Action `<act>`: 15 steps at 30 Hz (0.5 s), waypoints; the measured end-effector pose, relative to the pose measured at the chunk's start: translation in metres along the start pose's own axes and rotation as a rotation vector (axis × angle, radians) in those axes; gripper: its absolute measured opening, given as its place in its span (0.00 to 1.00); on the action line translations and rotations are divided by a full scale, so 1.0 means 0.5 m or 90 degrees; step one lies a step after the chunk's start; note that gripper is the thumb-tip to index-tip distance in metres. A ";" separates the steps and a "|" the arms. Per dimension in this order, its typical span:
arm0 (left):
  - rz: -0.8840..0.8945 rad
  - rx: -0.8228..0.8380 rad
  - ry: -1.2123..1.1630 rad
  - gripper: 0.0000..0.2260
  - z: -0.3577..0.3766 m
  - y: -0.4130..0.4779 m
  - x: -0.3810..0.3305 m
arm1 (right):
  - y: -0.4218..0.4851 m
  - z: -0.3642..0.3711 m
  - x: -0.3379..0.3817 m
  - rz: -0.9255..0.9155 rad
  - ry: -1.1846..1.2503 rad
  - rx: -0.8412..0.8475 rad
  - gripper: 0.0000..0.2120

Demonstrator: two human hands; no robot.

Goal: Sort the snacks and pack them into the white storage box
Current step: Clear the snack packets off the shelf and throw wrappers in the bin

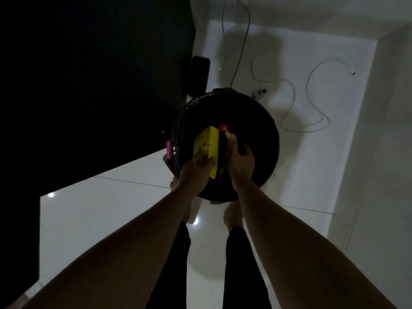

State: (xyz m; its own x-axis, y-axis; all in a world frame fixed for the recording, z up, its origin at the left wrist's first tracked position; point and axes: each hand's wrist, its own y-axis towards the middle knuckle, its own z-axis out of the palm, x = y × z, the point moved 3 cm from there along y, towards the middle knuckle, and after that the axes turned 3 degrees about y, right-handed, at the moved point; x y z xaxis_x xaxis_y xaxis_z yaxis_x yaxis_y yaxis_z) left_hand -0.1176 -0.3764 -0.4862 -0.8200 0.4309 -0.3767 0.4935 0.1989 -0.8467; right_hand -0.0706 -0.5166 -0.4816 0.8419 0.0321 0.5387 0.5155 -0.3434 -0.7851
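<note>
Edges/room: a large black surface (pixel 89 74) fills the upper left of the frame. Its straight edge drops from top centre, then slants down toward the left. The floor (pixel 111 208) lies open at lower left and across the right half, bounded far right by a pale wall (pixel 390 130). A round black container (pixel 263 134) stands at centre, just beside the black surface's edge. Two bare feet (pixel 231 215) stand directly below it.

Materials/shapes: the floor is glossy white tile with thin dark joints and small light reflections. The container has a wide circular rim and a dark interior; its contents cannot be made out. A white cable (pixel 289 101) loops loosely over the tiles at upper right, and a thin dark cable (pixel 242 47) runs down from top centre. A small white plug block (pixel 260 92) sits just above the rim. A flat black slab (pixel 199 74) with rounded corners lies by the black surface's edge.

Task items: a yellow box (pixel 206 141), rectangular with flat matte faces and small dark print, is at frame centre over the container, tilted. The left grip (pixel 196 172) is curled round its lower end. The right grip (pixel 240 161) is wrapped round a dark packet (pixel 223 130) with a red top end, thumb laid along it; the packet stands just right of the box. A small pink item (pixel 169 149) shows at the container's left rim; its kind is unclear.
</note>
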 end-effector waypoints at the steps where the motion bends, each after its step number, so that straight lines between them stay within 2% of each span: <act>1: 0.012 0.000 0.011 0.36 0.001 0.009 0.005 | 0.010 -0.004 -0.003 -0.002 0.001 0.004 0.31; 9: 0.052 -0.020 0.063 0.31 0.014 0.044 0.054 | 0.017 -0.065 0.020 -0.017 -0.090 0.011 0.26; 12: 0.051 -0.030 0.060 0.32 0.008 0.020 0.046 | -0.021 -0.096 0.058 -0.060 -0.137 0.028 0.23; 15: 0.059 -0.039 0.061 0.33 -0.022 -0.049 -0.016 | -0.076 -0.128 0.107 -0.093 -0.172 0.043 0.24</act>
State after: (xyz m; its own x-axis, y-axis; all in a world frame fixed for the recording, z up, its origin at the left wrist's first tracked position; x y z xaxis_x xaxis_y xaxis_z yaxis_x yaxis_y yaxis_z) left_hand -0.1199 -0.3753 -0.4582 -0.7398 0.5319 -0.4120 0.5853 0.2068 -0.7840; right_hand -0.0556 -0.5620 -0.4033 0.7649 0.3284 0.5541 0.6365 -0.2536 -0.7284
